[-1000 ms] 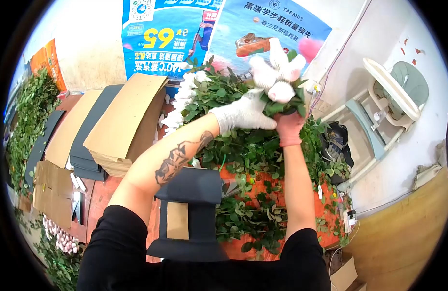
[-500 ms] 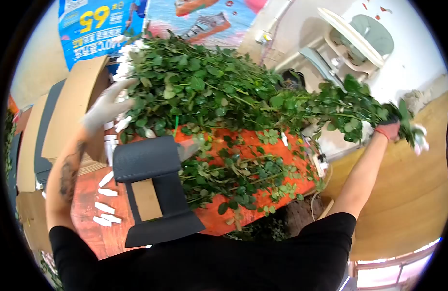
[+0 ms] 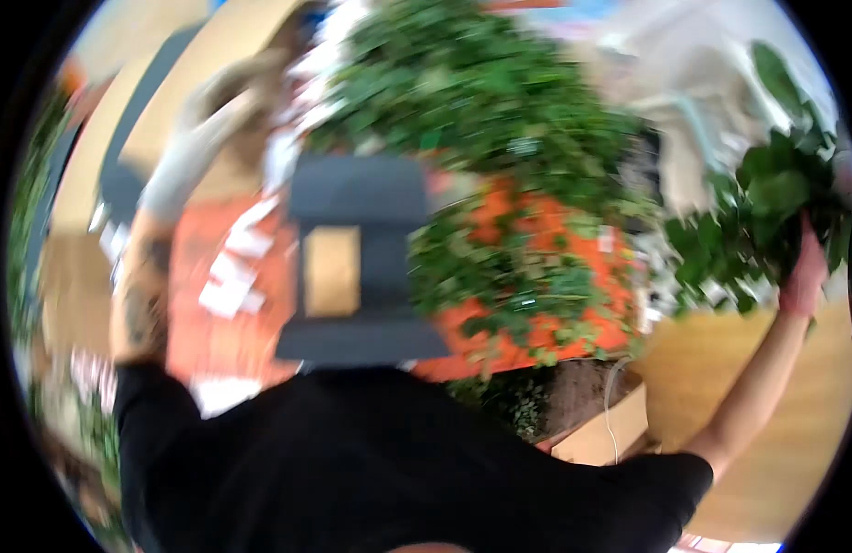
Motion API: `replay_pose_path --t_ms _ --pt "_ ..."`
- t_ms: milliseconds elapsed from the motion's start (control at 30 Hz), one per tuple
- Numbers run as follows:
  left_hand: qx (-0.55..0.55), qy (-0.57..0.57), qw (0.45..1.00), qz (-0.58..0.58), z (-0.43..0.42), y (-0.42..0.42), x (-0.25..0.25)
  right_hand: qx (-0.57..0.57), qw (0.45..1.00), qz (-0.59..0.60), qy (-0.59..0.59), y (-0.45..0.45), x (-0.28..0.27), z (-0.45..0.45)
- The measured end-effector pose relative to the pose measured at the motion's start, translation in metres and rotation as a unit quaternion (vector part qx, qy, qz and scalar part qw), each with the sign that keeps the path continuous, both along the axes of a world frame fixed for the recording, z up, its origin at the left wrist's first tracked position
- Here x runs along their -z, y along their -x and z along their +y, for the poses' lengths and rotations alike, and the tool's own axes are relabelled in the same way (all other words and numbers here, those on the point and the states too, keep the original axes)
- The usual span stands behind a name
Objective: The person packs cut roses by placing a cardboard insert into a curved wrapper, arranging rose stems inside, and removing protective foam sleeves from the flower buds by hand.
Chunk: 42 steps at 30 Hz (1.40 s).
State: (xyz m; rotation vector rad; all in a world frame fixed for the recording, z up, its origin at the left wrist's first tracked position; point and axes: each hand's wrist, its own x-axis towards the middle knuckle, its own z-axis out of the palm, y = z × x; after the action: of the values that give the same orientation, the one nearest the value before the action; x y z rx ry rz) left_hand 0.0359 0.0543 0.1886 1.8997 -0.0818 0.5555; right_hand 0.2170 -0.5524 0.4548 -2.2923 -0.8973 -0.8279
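My right hand (image 3: 801, 276), in a reddish glove, is wrapped round a bunch of leafy rose stems (image 3: 776, 189) at the far right. Its flower end is blurred at the edge of view. My left hand (image 3: 218, 120), in a pale glove, is raised at the upper left, beside the white tips (image 3: 320, 69) of the large leafy pile (image 3: 481, 92). Its fingers curve, but motion smears them, so any contact is unclear. Between my arms lies an opened black wrapper (image 3: 352, 189) with a brown cardboard piece (image 3: 332, 272) on it.
White slips (image 3: 237, 267) lie on the orange tabletop (image 3: 209, 221) left of the wrapper. More leafy stems (image 3: 518, 276) spread to its right. Stacked cardboard sheets (image 3: 191, 60) stand at the left. A cardboard box (image 3: 620, 424) and a white cord (image 3: 609, 396) are below the table's right side.
The view has swung and blurred. My right hand still holds the bunch, now with its leaves raised at the far right edge. My left hand has drawn away from the pile's leaves, its fingers more curved.
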Motion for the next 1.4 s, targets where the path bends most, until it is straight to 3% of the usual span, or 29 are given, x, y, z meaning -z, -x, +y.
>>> replay_pose_path --t_ms 33,100,167,200,333,467,533,567,633,667,700,800,833,933,1000,1033,1067,1100,1133,1267,1333,1367,1400 --pt "0.024 0.024 0.999 0.036 -0.003 0.014 0.000 0.010 0.982 0.045 0.184 0.004 0.031 0.021" --pt "0.087 0.067 0.993 0.031 -0.006 0.037 0.013 0.005 0.889 0.056 0.454 0.023 0.091 0.094" --pt "0.102 0.091 0.991 0.007 -0.006 0.061 0.042 -0.027 0.836 0.124 0.534 0.090 0.152 0.203" --pt "0.095 0.073 0.993 0.025 -0.002 0.072 0.053 -0.036 0.824 0.204 0.527 0.106 0.169 0.227" --pt "0.079 0.208 0.968 0.111 -0.001 0.110 0.096 -0.212 0.789 0.295 0.496 0.099 0.260 0.261" --pt "0.079 0.194 0.965 0.155 -0.009 0.120 0.118 -0.242 0.729 0.362 0.528 0.090 0.303 0.289" --pt "0.082 0.206 0.963 0.154 -0.024 0.117 0.124 -0.312 0.730 0.291 0.535 0.085 0.325 0.292" --pt "0.087 0.156 0.970 0.165 -0.033 0.112 0.126 -0.282 0.688 0.357 0.565 0.079 0.325 0.306" --pt "0.086 -0.150 0.974 0.143 -0.054 0.096 0.136 -0.238 0.758 0.360 0.488 0.070 0.328 0.292" --pt "0.095 -0.175 0.968 0.153 -0.062 0.091 0.138 -0.219 0.790 0.370 0.438 0.068 0.327 0.279" --pt "0.085 -0.176 0.967 0.162 -0.068 0.088 0.146 -0.199 0.840 0.245 0.441 0.079 0.309 0.275" --pt "0.040 -0.164 0.976 0.135 -0.079 0.078 0.163 -0.131 0.883 0.273 0.360 0.081 0.291 0.259" --pt "0.022 -0.172 0.977 0.121 -0.081 0.075 0.166 -0.189 0.881 0.285 0.327 0.082 0.286 0.258" --pt "0.008 -0.152 0.963 0.221 -0.089 0.066 0.141 -0.155 0.893 0.204 0.370 0.099 0.316 0.239" --pt "0.051 -0.178 0.963 0.195 -0.089 0.064 0.134 -0.201 0.917 0.113 0.325 0.109 0.334 0.235" --pt "0.073 -0.107 0.967 0.217 -0.086 0.065 0.137 -0.188 0.890 0.148 0.388 0.111 0.343 0.243" --pt "0.092 -0.040 0.963 0.251 -0.081 0.068 0.138 -0.166 0.900 0.075 0.397 0.115 0.360 0.244" --pt "0.134 0.058 0.947 0.285 -0.075 0.070 0.130 -0.137 0.861 0.147 0.468 0.122 0.347 0.252" --pt "0.166 0.151 0.920 0.321 -0.071 0.072 0.123 -0.184 0.844 0.220 0.454 0.115 0.353 0.257" --pt "0.166 0.217 0.896 0.351 -0.071 0.082 0.120 -0.201 0.885 0.176 0.382 0.123 0.358 0.245" --pt "0.133 0.248 0.913 0.297 -0.075 0.085 0.122 -0.194 0.905 0.160 0.343 0.123 0.354 0.244" --pt "0.124 0.191 0.908 0.352 -0.072 0.084 0.122 -0.164 0.922 0.165 0.310 0.123 0.351 0.243" --pt "0.130 0.211 0.923 0.294 -0.074 0.083 0.121 -0.132 0.936 0.169 0.279 0.121 0.346 0.243"
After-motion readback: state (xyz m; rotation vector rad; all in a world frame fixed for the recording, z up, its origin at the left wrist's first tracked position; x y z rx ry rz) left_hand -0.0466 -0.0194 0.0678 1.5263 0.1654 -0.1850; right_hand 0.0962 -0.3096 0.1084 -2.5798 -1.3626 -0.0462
